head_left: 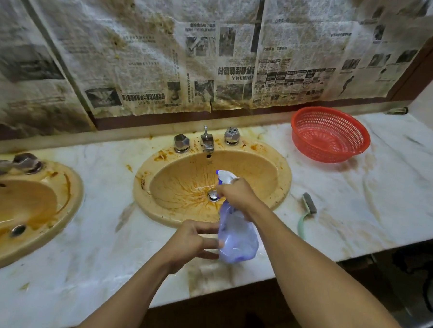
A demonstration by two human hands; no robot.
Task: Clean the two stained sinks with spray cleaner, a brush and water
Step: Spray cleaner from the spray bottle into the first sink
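Two yellow oval sinks streaked with brown stains sit in a marble counter: one in the middle (pixel 179 184), one at the left edge (pixel 20 203). Over the middle sink's front rim my right hand (pixel 236 193) grips the neck of a translucent purple spray bottle (pixel 236 235), its white nozzle pointing into the bowl. My left hand (pixel 194 240) holds the bottle's lower body from the left, fingers curled against it. A brush (pixel 308 206) with a green handle lies on the counter right of the middle sink.
A red plastic basket (pixel 330 134) stands at the back right of the stained marble counter (pixel 384 192). Chrome taps (pixel 206 140) stand behind the middle sink. Stained newspaper covers the wall behind. The counter's front edge runs diagonally below my arms.
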